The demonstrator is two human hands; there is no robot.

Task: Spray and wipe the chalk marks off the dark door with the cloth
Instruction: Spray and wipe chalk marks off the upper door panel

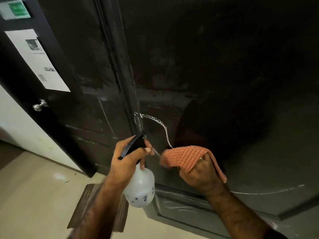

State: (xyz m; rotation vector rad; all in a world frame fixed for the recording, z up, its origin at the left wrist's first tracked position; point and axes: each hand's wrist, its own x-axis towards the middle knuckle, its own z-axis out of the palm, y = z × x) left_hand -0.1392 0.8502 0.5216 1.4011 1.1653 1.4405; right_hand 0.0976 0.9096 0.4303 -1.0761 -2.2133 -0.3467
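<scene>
Left fingers: curled round the black trigger head of the spray bottle [139, 184], nozzle close to the door
Right fingers: hidden under the orange cloth [188, 156], which they press flat on the door [224, 75]
Left hand [127, 159]: wrist low, forearm rising from below
Right hand [201, 175]: knuckles outward, just beside the bottle
Chalk marks [155, 119]: curve ending at the cloth's upper edge
Open room: dark panel above and right; door frame [119, 66] edge left of the nozzle

Two hands, the left hand [126, 158] and the right hand [201, 171], work at one dark door [224, 75]. Between the fingers are one spray bottle [139, 185] and one cloth [187, 156]. Beyond the fingertips: one paper notice [37, 60], one green sign [17, 9], one knob [40, 105], one doormat [86, 200].
</scene>
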